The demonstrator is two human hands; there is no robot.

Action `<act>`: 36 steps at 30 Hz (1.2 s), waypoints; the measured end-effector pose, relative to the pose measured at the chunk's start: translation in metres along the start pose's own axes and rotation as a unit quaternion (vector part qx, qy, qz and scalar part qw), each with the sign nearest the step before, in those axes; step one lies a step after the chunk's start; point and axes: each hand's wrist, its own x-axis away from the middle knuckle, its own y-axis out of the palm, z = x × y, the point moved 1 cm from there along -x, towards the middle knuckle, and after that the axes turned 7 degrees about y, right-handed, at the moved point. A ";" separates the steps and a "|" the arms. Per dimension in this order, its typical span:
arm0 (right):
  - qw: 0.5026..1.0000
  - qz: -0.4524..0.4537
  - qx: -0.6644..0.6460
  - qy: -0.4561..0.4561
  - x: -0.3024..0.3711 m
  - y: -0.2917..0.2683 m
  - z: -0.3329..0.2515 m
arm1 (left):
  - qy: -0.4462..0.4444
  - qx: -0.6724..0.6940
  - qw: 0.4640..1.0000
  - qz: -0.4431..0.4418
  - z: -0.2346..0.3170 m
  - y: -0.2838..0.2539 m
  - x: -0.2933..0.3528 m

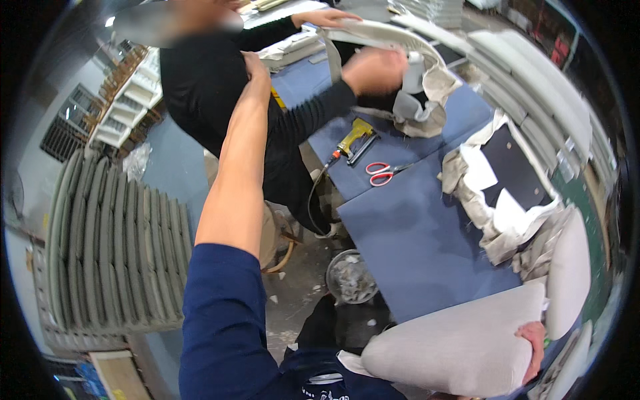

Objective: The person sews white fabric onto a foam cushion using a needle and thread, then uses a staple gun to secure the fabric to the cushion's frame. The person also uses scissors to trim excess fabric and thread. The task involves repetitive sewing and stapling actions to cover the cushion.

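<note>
My left arm stretches forward, and my left hand (255,65) rests against the black-clothed upper body of a co-worker (207,87); its fingers are hidden. At the lower right my right hand (531,347) grips the edge of a light grey upholstered cushion (453,343), which lies tilted across the near table corner against me. Across the table, the co-worker's one hand (327,18) lies on the rim of a curved, fabric-covered chair part (437,73). Their other hand (377,70) is blurred over its inside.
On the blue-grey table (413,233) lie a yellow staple gun (357,137) with a hose, red-handled scissors (382,175) and a panel with loose fabric (513,167). Stacked grey pads (120,247) stand left. A scrap bucket (352,277) and a stool (277,243) are below. Pale panels (533,87) line the right.
</note>
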 end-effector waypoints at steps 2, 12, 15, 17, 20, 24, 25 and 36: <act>0.998 0.024 0.046 0.045 0.015 0.001 -0.008 | -0.051 0.042 0.998 -0.012 0.020 -0.013 -0.052; 0.974 0.070 0.166 0.137 0.015 0.033 -0.019 | 0.083 0.340 0.903 0.248 -0.065 -0.107 0.018; 0.970 0.082 0.172 0.152 0.012 0.047 -0.009 | -0.010 0.428 0.665 0.612 -0.055 -0.062 0.168; 0.968 0.083 0.180 0.151 0.005 0.055 -0.005 | 0.257 0.319 0.817 0.405 0.048 0.039 0.159; 0.971 0.069 0.173 0.153 -0.012 0.068 0.001 | 0.314 0.204 0.889 0.263 0.074 0.132 0.137; 0.979 0.061 0.146 0.129 -0.039 0.091 0.013 | 0.331 0.181 0.906 0.192 0.092 0.198 0.150; 0.982 0.063 0.135 0.115 -0.045 0.094 0.019 | 0.275 0.190 0.923 0.193 0.103 0.200 0.160; 0.997 0.055 -0.033 -0.032 -0.045 0.111 0.045 | 0.405 0.867 0.232 0.177 0.113 -0.144 0.584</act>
